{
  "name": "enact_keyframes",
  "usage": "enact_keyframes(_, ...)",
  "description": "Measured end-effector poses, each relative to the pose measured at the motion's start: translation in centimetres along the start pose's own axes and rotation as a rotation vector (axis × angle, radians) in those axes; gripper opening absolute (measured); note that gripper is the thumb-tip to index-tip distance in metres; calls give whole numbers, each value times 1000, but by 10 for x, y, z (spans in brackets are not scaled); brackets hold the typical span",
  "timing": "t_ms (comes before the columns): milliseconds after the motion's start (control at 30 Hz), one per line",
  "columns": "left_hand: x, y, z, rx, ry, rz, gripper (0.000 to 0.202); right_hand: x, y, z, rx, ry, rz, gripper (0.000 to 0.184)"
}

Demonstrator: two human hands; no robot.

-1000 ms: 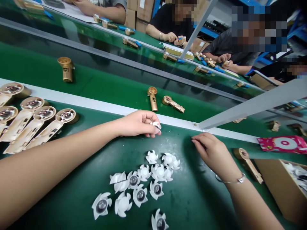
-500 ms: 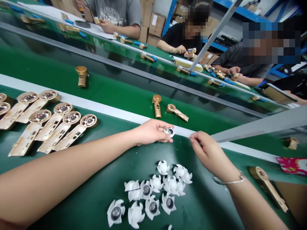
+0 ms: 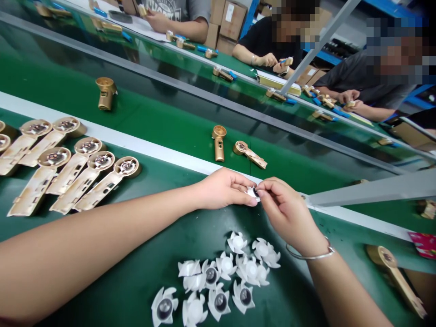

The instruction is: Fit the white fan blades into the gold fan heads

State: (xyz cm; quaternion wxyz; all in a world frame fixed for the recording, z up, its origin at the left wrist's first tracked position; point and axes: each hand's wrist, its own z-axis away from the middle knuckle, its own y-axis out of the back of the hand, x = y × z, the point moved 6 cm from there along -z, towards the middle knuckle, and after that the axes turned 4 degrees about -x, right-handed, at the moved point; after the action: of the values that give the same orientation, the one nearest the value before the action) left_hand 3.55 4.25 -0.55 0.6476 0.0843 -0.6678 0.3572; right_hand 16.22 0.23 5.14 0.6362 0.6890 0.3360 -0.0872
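A white fan rotor (image 3: pixel 251 192) sits pinched in the left grip (image 3: pixel 225 188) above the green surface (image 3: pixel 129 293), immediately left of the right grip (image 3: pixel 286 209), whose bunched fingertips (image 3: pixel 262 193) meet it, though what they clasp cannot be told.

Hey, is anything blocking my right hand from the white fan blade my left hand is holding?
Nothing visible stands between them: your right hand has its fingertips at the white fan blade in your left hand. The loose fan blades lie nearer you on the green table, not in between.
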Motion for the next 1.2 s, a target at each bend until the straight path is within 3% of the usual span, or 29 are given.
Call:
enact_keyframes(133,-2,0,0,12,18,-1,29,-3,1,2,-1,38,4,11)
enact_keyframes(333,-3,7,-4,130,23,107,28,-14,13,3,-10,275,12,23)
enact_keyframes(400,1,9,-5,148,15,115,29,0,17,-18,51,177,64,21)
enact_keyframes(500,7,12,-3,179,3,152,27,36,12,-70,131,-106,165,29)
enact_keyframes(600,9,16,1,188,4,239,27,55,-12,-122,-11,-150,168,27)
enact_keyframes(700,9,20,3,198,-6,275,31,58,-23,-139,-104,-172,159,12)
enact_keyframes(800,9,27,1,261,-62,312,34,56,-12,-117,-89,-247,126,15)
enact_keyframes(967,8,33,-4,364,-162,295,44,48,5,-50,-61,-369,-39,25)
enact_keyframes(1067,7,31,-4,366,-179,236,48,34,-1,-28,-68,-320,-159,33)
enact_keyframes(1200,7,31,-1,430,-171,171,45,22,-5,-18,-70,-237,-142,39)
